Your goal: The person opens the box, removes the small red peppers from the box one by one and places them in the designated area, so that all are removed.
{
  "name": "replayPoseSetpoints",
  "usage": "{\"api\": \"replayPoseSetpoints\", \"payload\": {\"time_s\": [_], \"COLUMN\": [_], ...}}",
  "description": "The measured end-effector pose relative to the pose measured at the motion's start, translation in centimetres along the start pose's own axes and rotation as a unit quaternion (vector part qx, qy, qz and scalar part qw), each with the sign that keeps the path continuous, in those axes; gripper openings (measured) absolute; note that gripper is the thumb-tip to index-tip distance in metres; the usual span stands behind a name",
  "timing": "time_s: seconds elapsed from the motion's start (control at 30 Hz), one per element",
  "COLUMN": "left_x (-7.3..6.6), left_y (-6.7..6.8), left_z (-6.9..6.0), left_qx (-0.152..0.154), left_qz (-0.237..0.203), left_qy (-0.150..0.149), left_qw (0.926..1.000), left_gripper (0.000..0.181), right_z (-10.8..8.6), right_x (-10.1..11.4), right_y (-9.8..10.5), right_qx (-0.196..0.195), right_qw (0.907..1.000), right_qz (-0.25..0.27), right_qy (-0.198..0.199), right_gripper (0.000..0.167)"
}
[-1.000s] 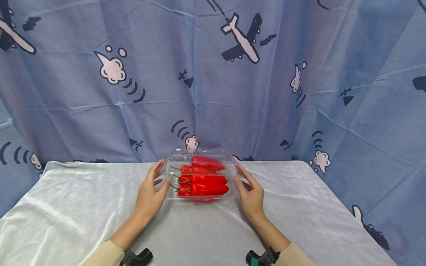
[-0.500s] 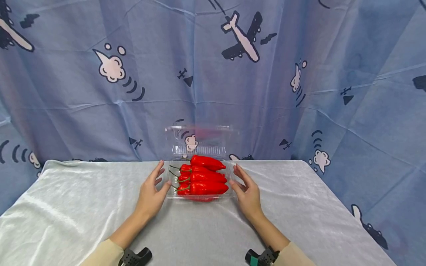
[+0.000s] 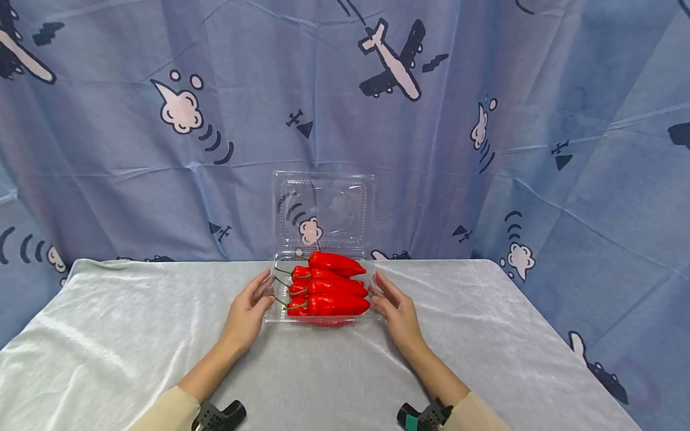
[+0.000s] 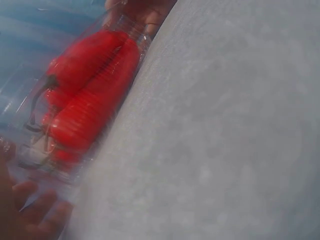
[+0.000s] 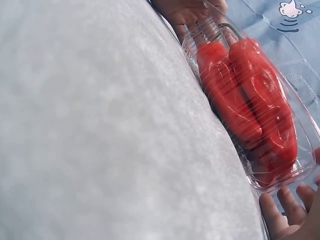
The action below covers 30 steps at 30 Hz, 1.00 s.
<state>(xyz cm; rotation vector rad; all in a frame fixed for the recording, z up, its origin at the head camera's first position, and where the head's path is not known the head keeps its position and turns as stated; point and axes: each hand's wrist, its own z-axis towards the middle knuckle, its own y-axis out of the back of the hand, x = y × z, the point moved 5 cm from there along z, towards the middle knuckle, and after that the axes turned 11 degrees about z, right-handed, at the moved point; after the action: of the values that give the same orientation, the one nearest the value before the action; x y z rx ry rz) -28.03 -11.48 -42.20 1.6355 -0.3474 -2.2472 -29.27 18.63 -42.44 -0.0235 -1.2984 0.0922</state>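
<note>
A clear plastic container (image 3: 279,318) lies on the table, its hinged lid (image 3: 345,206) standing raised at the back. Several red peppers (image 3: 336,304) with green stems fill its base, lying sideways. At the left side is my left hand (image 3: 245,317), fingers extended along the wall and thumb near the front corner. My right hand (image 3: 400,316) rests its fingertips against the right side in the same way. The left wrist view is blurred, with peppers (image 4: 95,95) behind clear plastic. In the right wrist view, relaxed fingers of my right hand (image 5: 292,212) lie beside the container end.
A pale, plush cloth covers the table (image 3: 334,383). Behind it hangs a blue curtain (image 3: 259,137) with airplane and cloud prints. Dark devices (image 3: 220,416) are strapped at both wrists, by the beige sleeves.
The lid has swung up and back from over the peppers to stand upright. My right hand has shifted left, closer to the base, and my left hand has moved slightly.
</note>
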Motion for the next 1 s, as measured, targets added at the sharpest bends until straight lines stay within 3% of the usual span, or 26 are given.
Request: {"api": "replayPoseSetpoints", "payload": {"time_s": [0.3, 0.47, 0.73, 1.0], "left_x": [0.0, -0.3, -0.7, -1.0], "left_y": [0.1, 0.5, 1.3, 1.7], "left_z": [-0.2, -0.6, -1.7, -3.0], "left_qx": [0.008, 0.027, 0.063, 0.070], "left_qz": [-0.005, -0.001, 0.040, 0.055], "left_qy": [0.016, 0.026, -0.003, -0.013], "left_qw": [0.9998, 0.9993, 0.9972, 0.9959], "left_gripper": [0.057, 0.059, 0.061, 0.060], "right_z": [0.1, -0.2, -1.4, -2.8], "right_x": [-0.4, -0.2, 0.6, 1.2], "right_y": [0.2, 0.2, 0.4, 0.3], "right_qx": [0.003, 0.007, 0.031, 0.041], "right_qw": [0.9969, 0.9965, 0.9954, 0.9941], "right_qz": [0.059, 0.038, -0.004, -0.011], "right_qy": [-0.052, -0.074, -0.091, -0.100], "right_gripper": [0.055, 0.054, 0.054, 0.055]}}
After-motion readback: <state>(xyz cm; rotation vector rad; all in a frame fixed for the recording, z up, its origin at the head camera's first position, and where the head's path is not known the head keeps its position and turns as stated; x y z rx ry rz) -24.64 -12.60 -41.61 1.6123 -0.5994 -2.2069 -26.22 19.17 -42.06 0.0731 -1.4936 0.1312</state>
